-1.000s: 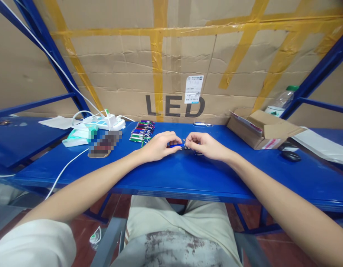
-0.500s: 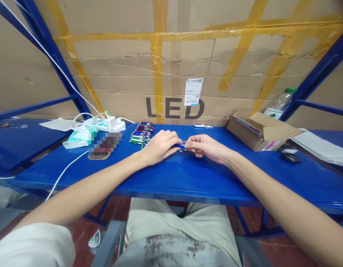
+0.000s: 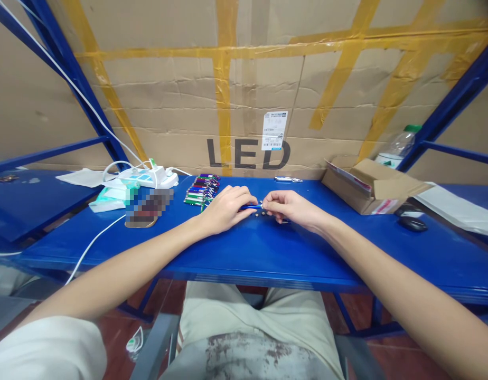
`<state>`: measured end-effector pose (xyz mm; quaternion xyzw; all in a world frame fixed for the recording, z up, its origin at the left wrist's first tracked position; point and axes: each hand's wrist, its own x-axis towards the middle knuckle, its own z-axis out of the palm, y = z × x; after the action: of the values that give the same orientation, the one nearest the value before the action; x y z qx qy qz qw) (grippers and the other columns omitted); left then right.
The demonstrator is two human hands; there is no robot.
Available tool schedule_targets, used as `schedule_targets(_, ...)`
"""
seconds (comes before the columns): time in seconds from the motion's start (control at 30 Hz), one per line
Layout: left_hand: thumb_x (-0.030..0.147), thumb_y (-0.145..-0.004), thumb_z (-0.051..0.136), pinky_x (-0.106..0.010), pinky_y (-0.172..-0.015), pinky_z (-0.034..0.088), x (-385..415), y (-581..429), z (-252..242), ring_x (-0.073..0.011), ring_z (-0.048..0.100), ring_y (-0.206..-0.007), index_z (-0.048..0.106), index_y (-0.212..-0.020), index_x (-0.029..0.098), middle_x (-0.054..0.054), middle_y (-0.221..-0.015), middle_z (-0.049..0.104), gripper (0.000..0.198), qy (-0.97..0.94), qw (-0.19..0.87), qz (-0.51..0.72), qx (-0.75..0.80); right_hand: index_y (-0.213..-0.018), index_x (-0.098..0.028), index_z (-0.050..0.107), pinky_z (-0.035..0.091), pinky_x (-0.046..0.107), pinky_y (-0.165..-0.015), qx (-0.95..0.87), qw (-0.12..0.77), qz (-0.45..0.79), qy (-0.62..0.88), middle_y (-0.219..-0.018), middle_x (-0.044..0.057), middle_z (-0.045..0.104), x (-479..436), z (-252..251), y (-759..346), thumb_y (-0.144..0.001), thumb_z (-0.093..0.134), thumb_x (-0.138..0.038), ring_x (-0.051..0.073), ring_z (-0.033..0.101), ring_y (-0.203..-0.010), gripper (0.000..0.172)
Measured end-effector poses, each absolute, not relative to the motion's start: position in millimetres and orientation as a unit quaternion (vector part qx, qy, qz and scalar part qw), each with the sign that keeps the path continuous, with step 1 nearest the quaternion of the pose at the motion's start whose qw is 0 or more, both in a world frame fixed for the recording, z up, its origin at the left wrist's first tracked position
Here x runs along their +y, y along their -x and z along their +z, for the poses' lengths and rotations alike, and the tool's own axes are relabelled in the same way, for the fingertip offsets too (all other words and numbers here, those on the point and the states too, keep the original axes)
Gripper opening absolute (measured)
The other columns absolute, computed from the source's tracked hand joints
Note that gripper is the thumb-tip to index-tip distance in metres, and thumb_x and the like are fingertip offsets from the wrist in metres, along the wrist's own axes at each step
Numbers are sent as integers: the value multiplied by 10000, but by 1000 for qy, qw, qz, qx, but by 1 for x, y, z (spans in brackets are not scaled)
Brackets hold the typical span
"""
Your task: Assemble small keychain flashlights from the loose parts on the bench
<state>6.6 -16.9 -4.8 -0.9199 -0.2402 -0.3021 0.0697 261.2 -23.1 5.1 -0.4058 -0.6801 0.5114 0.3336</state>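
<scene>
Your left hand (image 3: 230,210) is curling, mostly closed, around the blue tube (image 3: 249,207), which is lying sideways at your twelve o'clock over the counter (image 3: 236,253). Your right hand (image 3: 285,208) is pinching the tube's three-o'clock end between nearly joined fingertips; whether they are hiding a small part, I can't tell. Small beads (image 3: 263,214) are lying at the tube's four o'clock. Coloured tubes (image 3: 201,189) with clips are resting in a row at your eleven o'clock, and an open box (image 3: 357,195) is standing at two.
</scene>
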Motion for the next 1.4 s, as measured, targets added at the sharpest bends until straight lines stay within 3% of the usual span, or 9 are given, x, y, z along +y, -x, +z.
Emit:
schedule_targets(0.23, 375, -1140, 536, -390, -927, 479, -16, -6, -6, -253, 664, -1042, 693, -1179, 184, -112, -1124, 738, 251, 918, 73, -312, -234, -804, -178, 697, 342, 265, -506, -658, 350, 526, 409, -717, -2, 641, -25, 3, -256, -784, 895, -502, 99, 507, -551, 380)
schedule_targets(0.6, 172, -1136, 501, -374, -786, 521, -19, -8, -2, -216, 658, -843, 644, -1210, 161, -96, -992, 738, 161, 875, 354, -318, -88, -682, -147, 634, 297, 204, -477, -538, 322, 664, 408, -679, -15, 555, -34, 19, -254, -668, 983, -325, 60, 377, -585, 392)
schedule_targets(0.97, 127, -1125, 501, -333, -744, 510, -19, -7, 3, -192, 621, -828, 567, -1461, 229, -53, -963, 685, 357, 862, 357, -349, -89, -776, -138, 675, 295, 167, -477, -512, 322, 704, 371, -712, -31, 542, -34, 21, -258, -645, 1048, -376, 49, 383, -601, 462)
schedule_targets(1.2, 220, -1125, 566, -334, -762, 493, -19, -8, 1, -187, 584, -812, 670, -1294, 205, -57, -944, 652, 199, 871, 298, -368, -128, -837, -144, 705, 349, 178, -504, -514, 326, 704, 366, -739, -31, 574, -33, 20, -260, -650, 1057, -425, 48, 391, -595, 488)
schedule_targets(1.4, 274, -1133, 554, -352, -824, 529, -19, -10, 0, -205, 593, -887, 703, -1278, 182, -79, -977, 635, 228, 897, 183, -370, -160, -830, -171, 669, 397, 211, -519, -558, 354, 650, 375, -733, -39, 591, -33, 17, -257, -667, 1036, -507, 63, 434, -585, 524)
